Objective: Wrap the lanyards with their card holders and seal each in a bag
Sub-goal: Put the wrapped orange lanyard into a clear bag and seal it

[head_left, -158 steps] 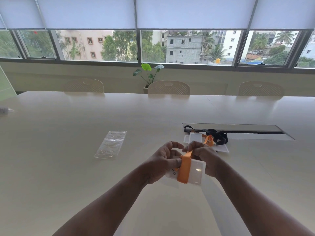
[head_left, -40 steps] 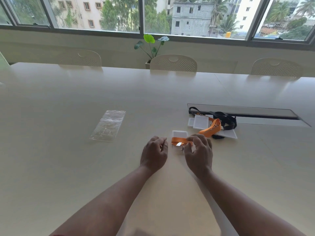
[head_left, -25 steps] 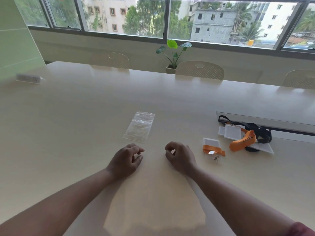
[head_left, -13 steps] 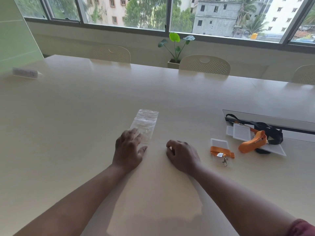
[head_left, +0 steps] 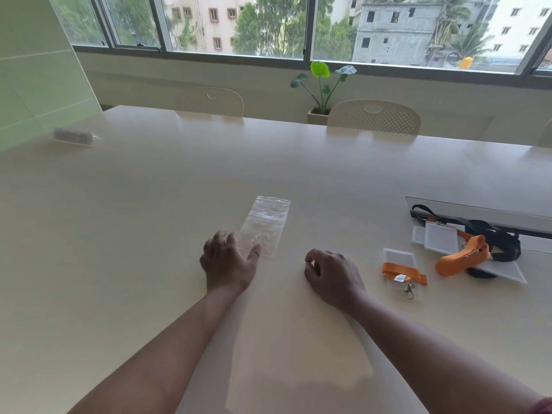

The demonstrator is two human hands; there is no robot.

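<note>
A clear zip bag [head_left: 265, 225] lies flat on the table just beyond my left hand [head_left: 228, 264], whose thumb and fingertips touch the bag's near left corner. My right hand [head_left: 334, 276] rests on the table with loosely curled fingers and holds nothing. To its right lies a clear card holder wrapped in its orange lanyard [head_left: 401, 268], with the metal clip at the near end. Farther right is a heap with another orange lanyard [head_left: 461, 256], a black lanyard [head_left: 501, 240] and clear card holders [head_left: 440, 237].
A long cable slot [head_left: 478, 213] is set into the table behind the heap. A small name plate [head_left: 73, 136] stands at the far left. Chairs [head_left: 373, 116] and a potted plant [head_left: 321, 85] line the far side under the windows.
Both hands have left the wrapped orange lanyard on the table and moved left. My left hand has reached the bag and now touches its near corner.
</note>
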